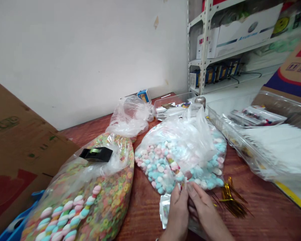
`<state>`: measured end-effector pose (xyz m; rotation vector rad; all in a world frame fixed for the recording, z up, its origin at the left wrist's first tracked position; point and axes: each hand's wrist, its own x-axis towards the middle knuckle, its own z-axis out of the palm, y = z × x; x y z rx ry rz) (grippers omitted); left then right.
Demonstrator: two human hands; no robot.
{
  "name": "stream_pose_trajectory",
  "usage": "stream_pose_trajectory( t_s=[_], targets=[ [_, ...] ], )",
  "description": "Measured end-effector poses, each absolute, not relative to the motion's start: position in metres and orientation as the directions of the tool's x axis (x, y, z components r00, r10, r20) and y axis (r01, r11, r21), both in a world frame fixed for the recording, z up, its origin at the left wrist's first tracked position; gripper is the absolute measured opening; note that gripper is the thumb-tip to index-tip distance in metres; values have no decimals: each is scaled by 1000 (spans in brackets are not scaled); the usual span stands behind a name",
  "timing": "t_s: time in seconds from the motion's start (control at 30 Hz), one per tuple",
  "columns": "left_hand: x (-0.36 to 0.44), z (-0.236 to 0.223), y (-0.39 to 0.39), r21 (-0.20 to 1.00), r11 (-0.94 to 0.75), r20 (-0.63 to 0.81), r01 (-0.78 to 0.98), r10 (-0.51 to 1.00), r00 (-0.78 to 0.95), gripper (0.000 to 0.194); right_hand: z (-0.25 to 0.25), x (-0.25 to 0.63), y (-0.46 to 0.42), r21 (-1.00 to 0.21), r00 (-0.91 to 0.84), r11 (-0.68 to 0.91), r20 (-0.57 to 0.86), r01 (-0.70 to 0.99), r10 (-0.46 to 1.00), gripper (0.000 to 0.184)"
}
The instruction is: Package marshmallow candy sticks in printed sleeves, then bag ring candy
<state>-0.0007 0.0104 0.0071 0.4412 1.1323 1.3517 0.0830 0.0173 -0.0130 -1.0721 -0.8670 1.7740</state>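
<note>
Red wooden table point(266, 211) against a white wall point(90, 50), pretty cluttered. Around 6 o'clock, the left hand point(177, 214) and right hand point(203, 209) had their fingers pinched narrow on a foil bag point(165, 210), seemingly sealing its top. Gold ties point(230, 201) lay just off at 3 o'clock, probably what's needed next. A marshmallow bag point(175, 164) sat at 12, a cereal bag point(90, 190) at 9.
</note>
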Motion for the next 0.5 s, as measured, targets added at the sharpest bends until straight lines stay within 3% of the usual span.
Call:
stream_pose_trajectory(
  t_s=[0.1, 0.17, 0.23, 0.3, 0.4, 0.43, 0.5],
  targets=[
    [-6, 12, 3, 736, 244, -330, -631, 944, -20, 36, -12, 84, 15, -757, -318, -508, -403, -412, 858, 53],
    [-6, 12, 1, 716, 257, -338, -649, 941, 0, 37, -13, 87, 13, -789, -344, -498, -384, -359, 857, 55],
    [-3, 10, -1, 759, 233, -348, -608, 934, -78, 31, -17, 92, 9, -902, -281, -361, -292, -236, 914, 52],
    [1, 6, -1, 801, 208, -357, -561, 919, -168, 24, -20, 97, 3, -991, -174, -127, -117, -48, 978, 44],
    [3, 1, -6, 853, 205, -346, -479, 910, -227, 19, -23, 104, -8, -986, -92, 102, 90, 131, 992, 36],
    [2, 1, -9, 857, 215, -344, -469, 915, -211, 20, -23, 105, -12, -992, -108, 82, 71, 94, 992, 35],
    [-3, -1, -18, 820, 273, -367, -504, 925, -95, 26, -23, 107, -22, -978, -250, -154, -116, -138, 961, 37]
  ],
)
